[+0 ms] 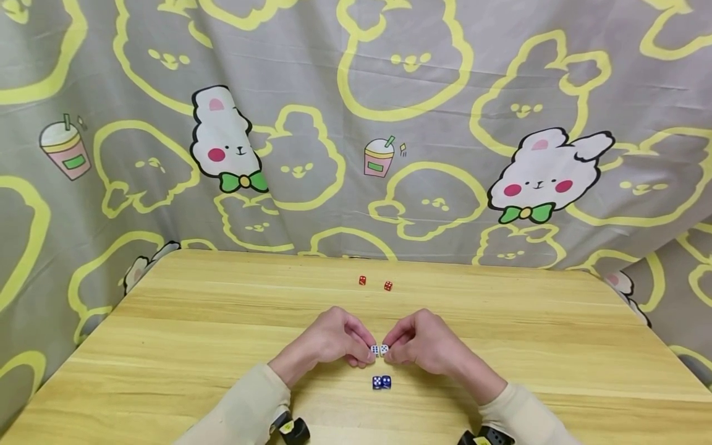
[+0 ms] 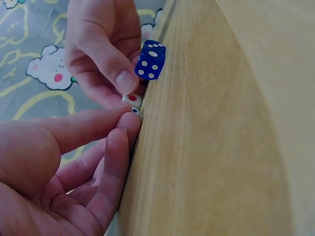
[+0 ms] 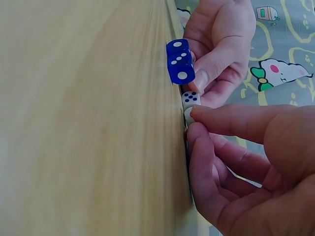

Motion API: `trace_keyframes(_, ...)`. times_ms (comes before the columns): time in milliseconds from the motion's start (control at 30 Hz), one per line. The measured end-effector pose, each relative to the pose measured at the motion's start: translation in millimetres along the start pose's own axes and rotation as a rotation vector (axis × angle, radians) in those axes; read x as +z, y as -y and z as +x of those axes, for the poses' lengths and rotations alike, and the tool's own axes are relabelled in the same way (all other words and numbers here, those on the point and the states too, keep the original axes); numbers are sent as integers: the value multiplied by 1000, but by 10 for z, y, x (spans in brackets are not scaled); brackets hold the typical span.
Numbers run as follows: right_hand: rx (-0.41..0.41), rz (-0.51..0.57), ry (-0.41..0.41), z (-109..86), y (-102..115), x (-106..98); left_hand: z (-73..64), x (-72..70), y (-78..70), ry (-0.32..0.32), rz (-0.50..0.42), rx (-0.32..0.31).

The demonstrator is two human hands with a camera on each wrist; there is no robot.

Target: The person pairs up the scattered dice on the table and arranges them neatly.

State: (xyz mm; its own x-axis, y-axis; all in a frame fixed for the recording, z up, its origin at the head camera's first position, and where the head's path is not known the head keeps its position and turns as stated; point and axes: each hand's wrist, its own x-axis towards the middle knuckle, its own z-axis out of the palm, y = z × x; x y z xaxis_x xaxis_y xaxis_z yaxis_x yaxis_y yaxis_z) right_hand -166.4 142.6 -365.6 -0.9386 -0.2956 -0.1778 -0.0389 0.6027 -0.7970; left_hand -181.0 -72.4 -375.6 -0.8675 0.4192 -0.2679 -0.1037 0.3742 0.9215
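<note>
Two white dice with dark pips meet side by side near the middle of the table. My left hand [image 1: 337, 337] pinches the left white die [image 1: 375, 350] between thumb and fingers. The right white die [image 1: 385, 350] is pinched the same way by my right hand [image 1: 425, 341]. Fingertips cover much of both dice; a red pip shows on the right one in the left wrist view. Just nearer to me, two blue dice [image 1: 381, 382] with white pips stand side by side. The wrist views show them close beside the hands.
Farther back on the wooden table [image 1: 222, 296] lie two red dice, the left one [image 1: 363, 280] and the right one [image 1: 388, 285], with a gap between them. A grey patterned curtain [image 1: 311, 80] hangs along the table's far edge.
</note>
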Motion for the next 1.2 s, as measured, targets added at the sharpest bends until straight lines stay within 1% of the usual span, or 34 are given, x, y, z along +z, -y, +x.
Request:
trace_keyframes(333, 16, 14, 1, -6, -20, 17, -18, 16, 2, -2, 9, -2)
trace_keyframes(567, 3, 35, 1, -4, -67, 21, -3, 36, 21, 3, 1, 0)
trace_keyframes(800, 24, 62, 32, 17, -83, -4, -2, 34, 12, 2, -5, -2)
trace_keyframes(967, 25, 84, 59, 29, -91, -27, -5, 30, 9, 1, -11, -6)
trace_keyframes(1200, 27, 78, 65, 53, -86, -38, -1, 11, 11, 4, -11, -5)
